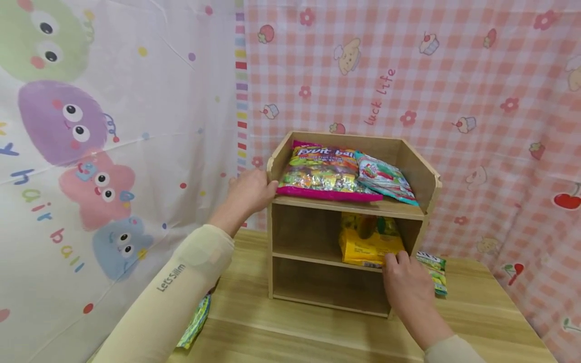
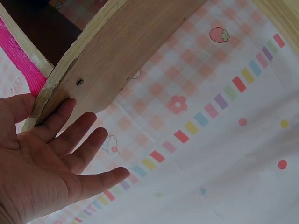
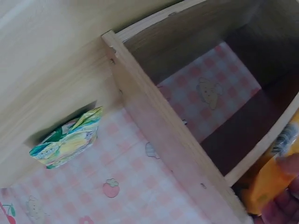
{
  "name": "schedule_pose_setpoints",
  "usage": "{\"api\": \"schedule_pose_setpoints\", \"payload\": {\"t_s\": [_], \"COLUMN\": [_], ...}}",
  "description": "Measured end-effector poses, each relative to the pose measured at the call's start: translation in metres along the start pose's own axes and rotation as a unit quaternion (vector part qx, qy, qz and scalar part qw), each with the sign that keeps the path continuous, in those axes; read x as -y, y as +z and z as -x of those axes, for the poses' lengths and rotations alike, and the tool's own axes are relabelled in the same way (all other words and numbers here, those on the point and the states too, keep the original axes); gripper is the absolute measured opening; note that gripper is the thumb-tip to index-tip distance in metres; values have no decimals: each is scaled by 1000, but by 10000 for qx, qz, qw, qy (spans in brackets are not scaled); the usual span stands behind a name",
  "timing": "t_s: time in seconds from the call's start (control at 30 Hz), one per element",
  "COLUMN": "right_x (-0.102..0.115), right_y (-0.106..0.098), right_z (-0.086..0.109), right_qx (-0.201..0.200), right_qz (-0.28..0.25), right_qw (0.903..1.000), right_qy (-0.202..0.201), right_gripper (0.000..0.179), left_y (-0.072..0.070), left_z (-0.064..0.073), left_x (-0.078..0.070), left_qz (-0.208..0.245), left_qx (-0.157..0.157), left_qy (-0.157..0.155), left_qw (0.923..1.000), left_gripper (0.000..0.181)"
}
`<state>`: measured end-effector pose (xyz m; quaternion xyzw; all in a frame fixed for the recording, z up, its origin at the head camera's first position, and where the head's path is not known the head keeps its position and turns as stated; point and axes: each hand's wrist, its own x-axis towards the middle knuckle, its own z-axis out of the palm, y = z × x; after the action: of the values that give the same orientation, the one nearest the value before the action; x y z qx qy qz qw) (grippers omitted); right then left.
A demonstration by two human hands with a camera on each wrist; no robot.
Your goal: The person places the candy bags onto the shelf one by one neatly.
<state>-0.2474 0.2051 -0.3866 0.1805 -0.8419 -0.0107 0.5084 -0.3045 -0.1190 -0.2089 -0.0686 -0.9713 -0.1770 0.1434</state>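
Observation:
A small three-tier wooden shelf (image 1: 317, 205) stands on the table. My left hand (image 1: 251, 190) grips the upper front edge of its left side panel; in the left wrist view the thumb and index finger (image 2: 60, 114) pinch the wood while the other fingers spread apart. On the middle tier, toward the right, lies a yellow snack bag (image 1: 369, 247). My right hand (image 1: 410, 282) pinches the bag's lower right corner at the tier's front. The right wrist view shows only part of that hand and the yellow bag (image 3: 266, 186) at its edge.
The top tier holds a large pink-edged fruit candy bag (image 1: 324, 174) and a teal bag (image 1: 386, 176). A green bag (image 1: 438, 277) is right of the shelf. Another green-yellow bag (image 1: 196, 322) lies left, partly behind my forearm. Patterned curtains (image 1: 399, 65) hang behind and beside the table.

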Motion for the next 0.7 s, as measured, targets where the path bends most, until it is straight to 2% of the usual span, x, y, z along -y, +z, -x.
{"api": "schedule_pose_setpoints", "payload": {"t_s": [0.1,0.17,0.23,0.3,0.37,0.53,0.6,0.63,0.7], "right_x": [8,16,24,31,34,30,28,28,30], "right_y": [-4,-5,-4,-5,-3,2,3,2,1], "right_z": [3,5,8,10,11,7,6,6,6], "right_qx": [-382,-482,-352,-24,214,733,1062,1229,1542], "right_qz": [-134,-383,-667,-815,-883,-793,-666,-586,-414], "right_qw": [9991,9968,9931,9907,9902,9920,9907,9896,9863], "right_qy": [-116,-514,-900,-1092,-1059,-653,-521,-465,-410], "right_gripper": [21,32,43,48,52,68,75,77,68], "left_y": [1,2,2,2,2,2,2,1,1], "left_z": [-1,-1,-1,-1,0,0,0,-1,-1], "left_x": [0,0,0,0,-1,0,0,0,-1], "left_qz": [-10,13,25,31,30,66,67,65,39], "left_qx": [21,37,52,72,96,66,53,56,63], "left_qy": [-1,-22,-44,-48,-43,-31,-32,-36,-25], "left_qw": [10000,10000,10000,10000,9999,10000,10000,10000,10000], "left_gripper": [33,33,33,33,33,33,33,33,33]}}
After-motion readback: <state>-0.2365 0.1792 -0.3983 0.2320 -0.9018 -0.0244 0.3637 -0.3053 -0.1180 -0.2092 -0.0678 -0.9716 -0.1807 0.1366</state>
